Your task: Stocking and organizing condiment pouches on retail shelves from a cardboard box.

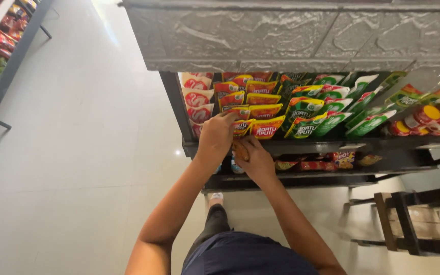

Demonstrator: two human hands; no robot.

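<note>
Nearest the camera were the person's dark shorts (245,254) and one sandalled foot (215,197) on the pale tiled floor (77,168). Both bare arms reached up from there to a dark shelf rack (189,147).

The right hand (254,159) was at the front edge of the rack, fingers curled around a small orange-brown packet (240,150), which it gripped just below the row of pouches. The left hand (216,135) was a little higher and just beside it, fingers bent over the front of a yellow-and-red pouch (241,127) in the front row; whether it truly pinched that pouch or only pressed on it could not be told.

Behind the hands, the shelf carried upright rows of pouches: white-and-red pouches (198,97) at the left end, yellow-and-red ones in the middle, green pouches (311,117) to the right, and bottles with yellow caps (431,119) at the far right. The lower shelf held small flat snack packets (327,163). A dark wooden stool (418,219) stood on the floor to the right.

Above the rack ran a grey stone-patterned ledge (281,35). Far off at the left, well apart across the floor, another rack (1,51) held colourful packets.
</note>
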